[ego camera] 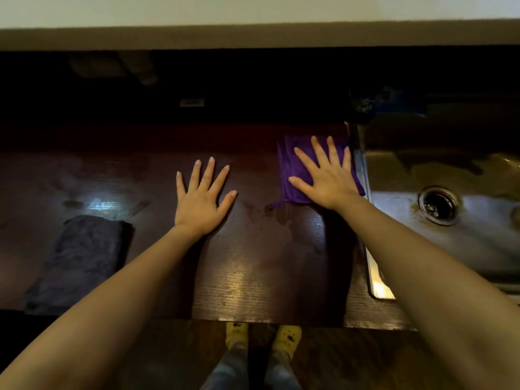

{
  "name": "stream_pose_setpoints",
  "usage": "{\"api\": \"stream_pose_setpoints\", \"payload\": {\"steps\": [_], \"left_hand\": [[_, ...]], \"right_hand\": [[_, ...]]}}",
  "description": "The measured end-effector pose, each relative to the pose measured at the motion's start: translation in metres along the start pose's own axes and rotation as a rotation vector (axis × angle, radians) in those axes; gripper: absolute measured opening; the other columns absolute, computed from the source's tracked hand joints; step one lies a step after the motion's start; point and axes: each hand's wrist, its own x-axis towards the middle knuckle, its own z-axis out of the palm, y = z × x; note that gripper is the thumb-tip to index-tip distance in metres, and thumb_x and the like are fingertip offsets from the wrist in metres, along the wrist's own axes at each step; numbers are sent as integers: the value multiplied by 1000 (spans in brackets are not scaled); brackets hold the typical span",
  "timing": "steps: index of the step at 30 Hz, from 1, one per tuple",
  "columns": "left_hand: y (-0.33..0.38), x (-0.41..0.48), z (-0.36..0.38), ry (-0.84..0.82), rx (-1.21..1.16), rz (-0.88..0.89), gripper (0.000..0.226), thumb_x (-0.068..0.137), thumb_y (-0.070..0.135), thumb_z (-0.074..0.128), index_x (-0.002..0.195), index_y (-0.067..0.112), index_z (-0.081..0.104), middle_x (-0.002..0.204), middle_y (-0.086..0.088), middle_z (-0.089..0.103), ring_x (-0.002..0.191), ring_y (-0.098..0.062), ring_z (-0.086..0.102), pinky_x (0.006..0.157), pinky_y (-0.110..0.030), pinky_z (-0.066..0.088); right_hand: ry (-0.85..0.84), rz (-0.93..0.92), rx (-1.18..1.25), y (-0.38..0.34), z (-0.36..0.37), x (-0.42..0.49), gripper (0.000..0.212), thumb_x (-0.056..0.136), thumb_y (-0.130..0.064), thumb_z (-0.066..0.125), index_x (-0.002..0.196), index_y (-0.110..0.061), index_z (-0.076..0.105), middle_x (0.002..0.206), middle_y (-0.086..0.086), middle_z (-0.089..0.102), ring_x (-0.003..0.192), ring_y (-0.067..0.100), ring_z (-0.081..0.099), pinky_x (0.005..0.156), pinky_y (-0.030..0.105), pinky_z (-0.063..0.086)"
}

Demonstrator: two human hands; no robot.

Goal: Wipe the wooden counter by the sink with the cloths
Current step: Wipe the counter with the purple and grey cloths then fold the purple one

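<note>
Purple cloth [298,175] lies flat on the dark wooden counter [253,263], at its far right end, just beside the steel rim of the sink [450,243]. The right hand [326,178] is spread wide on top of it, palm down, fingers fanned and pointing away from the person; it pins the cloth to the wood and grips nothing. The left hand [202,195] is also spread flat, palm down, but it rests on bare wood near the middle of the counter, well apart from either cloth. A second cloth, the grey cloth [81,257], lies folded on the left part of the counter near the front edge, and no hand touches it.

As for progress, the wiping looks to be at an early or middle stage. Dark wet-looking marks and small specks sit on the wood just in front of the purple cloth and between the two hands, so that patch seems not yet clean. A pale glare on the left of the counter makes the surface there hard to judge, and the back strip under the wall is too dark to read. The front centre shines evenly and may be wiped already, though that is only a guess from the sheen.

What seems left: sweeping the purple cloth over the marks near it, covering the middle and left stretches, and bringing the grey cloth into use
</note>
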Motion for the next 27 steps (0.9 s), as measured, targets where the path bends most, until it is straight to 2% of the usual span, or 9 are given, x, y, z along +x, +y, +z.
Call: {"api": "stream_pose_setpoints", "payload": {"steps": [7, 11, 17, 22, 27], "left_hand": [[1, 1, 1, 33, 16, 6, 60, 88, 63, 17, 143, 40, 12, 158, 1, 12, 146, -23, 3, 113, -60, 0], [2, 1, 1, 42, 13, 13, 61, 87, 63, 19, 143, 39, 16, 157, 1, 15, 145, -24, 6, 112, -60, 2], [0, 2, 2, 34, 3, 12, 62, 86, 65, 16, 143, 40, 14, 158, 2, 14, 146, -24, 5, 112, -60, 1], [-3, 2, 1, 15, -12, 17, 61, 87, 66, 13, 143, 42, 11, 158, 2, 11, 146, -23, 1, 113, -59, -2], [-1, 1, -2, -3, -17, 12, 63, 87, 66, 12, 144, 39, 11, 158, 1, 9, 146, -24, -1, 113, -59, -5]], "right_hand": [[-12, 14, 31, -15, 3, -5, 73, 84, -72, 19, 147, -38, 5, 160, 7, -4, 144, 36, -14, 113, 60, -10], [-29, -74, 35, -57, 11, -44, 77, 80, -74, 17, 147, -37, 8, 160, 8, -2, 144, 38, -13, 111, 60, -11], [5, -186, 24, -76, 22, -124, 73, 85, -70, 26, 147, -32, 17, 159, 8, 10, 146, 35, 0, 114, 61, 3], [2, -82, -11, -63, 22, -162, 72, 86, -70, 24, 148, -35, 12, 160, 3, 9, 146, 29, -3, 116, 55, -2], [28, 7, -69, -55, 18, -174, 75, 85, -72, 24, 148, -33, 14, 158, 10, 8, 146, 33, 0, 114, 56, -7]]}}
